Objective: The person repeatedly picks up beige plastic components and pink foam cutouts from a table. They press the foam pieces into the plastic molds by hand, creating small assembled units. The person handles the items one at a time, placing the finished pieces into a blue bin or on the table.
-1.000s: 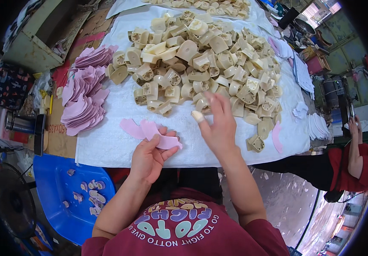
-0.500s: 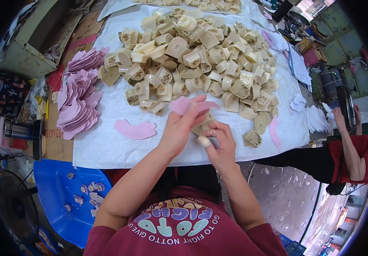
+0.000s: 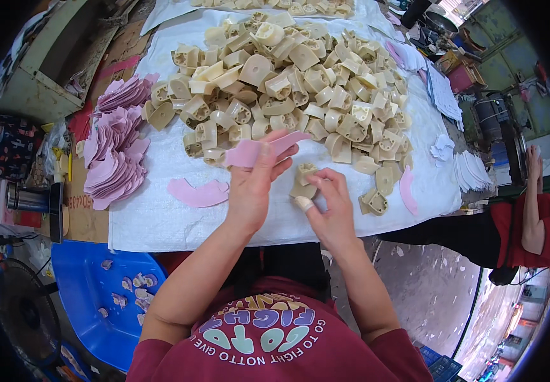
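My left hand (image 3: 256,184) grips a curved pink sheet piece (image 3: 244,153) between thumb and fingers, above the white cloth. Just right of it, my right hand (image 3: 333,213) is closed on a cream plastic shoe heel (image 3: 304,177), held between the fingers and a thumb with a pale covering on its tip. Another curved pink piece (image 3: 197,193) lies flat to the left of my left forearm. Beyond both hands spreads a big heap of cream shoe heels (image 3: 287,86). A few loose heels (image 3: 373,202) rest to the right of my right hand.
Stacked pink pieces (image 3: 115,169) line the table's left side, beside a metal box (image 3: 39,76). At lower left are a blue tub (image 3: 80,293) with several small pink-and-cream pieces and a black fan (image 3: 23,305). White cut pieces (image 3: 472,172) lie right; another person (image 3: 523,232) works there.
My left hand has moved left with the pink piece, away from the shoe heel. My right hand stays near its place, and the heel in it shows more fully.
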The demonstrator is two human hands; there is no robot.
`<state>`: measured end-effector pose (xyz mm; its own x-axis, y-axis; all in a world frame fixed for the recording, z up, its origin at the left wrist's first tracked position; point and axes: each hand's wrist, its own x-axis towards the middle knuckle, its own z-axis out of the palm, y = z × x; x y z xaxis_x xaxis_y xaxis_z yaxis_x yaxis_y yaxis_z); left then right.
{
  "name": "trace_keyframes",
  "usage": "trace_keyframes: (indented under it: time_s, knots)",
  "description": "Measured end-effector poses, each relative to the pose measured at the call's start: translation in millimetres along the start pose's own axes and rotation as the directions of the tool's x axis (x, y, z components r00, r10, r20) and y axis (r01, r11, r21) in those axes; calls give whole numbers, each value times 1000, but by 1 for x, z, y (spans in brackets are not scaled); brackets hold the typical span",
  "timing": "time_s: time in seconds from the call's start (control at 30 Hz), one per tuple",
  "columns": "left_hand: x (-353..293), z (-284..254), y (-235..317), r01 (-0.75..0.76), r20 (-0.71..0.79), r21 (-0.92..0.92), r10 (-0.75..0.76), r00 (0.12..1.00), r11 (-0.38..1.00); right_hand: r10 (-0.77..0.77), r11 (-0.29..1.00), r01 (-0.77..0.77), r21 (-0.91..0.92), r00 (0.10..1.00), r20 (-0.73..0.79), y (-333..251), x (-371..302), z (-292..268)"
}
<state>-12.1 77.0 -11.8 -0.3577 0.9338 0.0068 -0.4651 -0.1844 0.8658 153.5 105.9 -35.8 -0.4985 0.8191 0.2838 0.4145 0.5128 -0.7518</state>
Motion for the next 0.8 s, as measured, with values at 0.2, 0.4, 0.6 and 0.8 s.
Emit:
trace_keyframes:
  time_s: [0.2,0.4,0.6,0.8]
  knots:
    - [10,2,-18,-167,92,398,141,986,902,-211,951,216,223,976,-44,-20,-3,6]
    - [22,-49,-10,52,-166,-49,-59,984,997,-162,966,169,194,985,-55,-12,9,8]
    - [-5,-31,16,272,-167,-238,-316,934,932,-255,963,249,-106,966,-37,-27,21,10]
    - [-33,-27,7,349,-107,-392,-419,902,851,-280,945,263,197,958,64,-45,11,26]
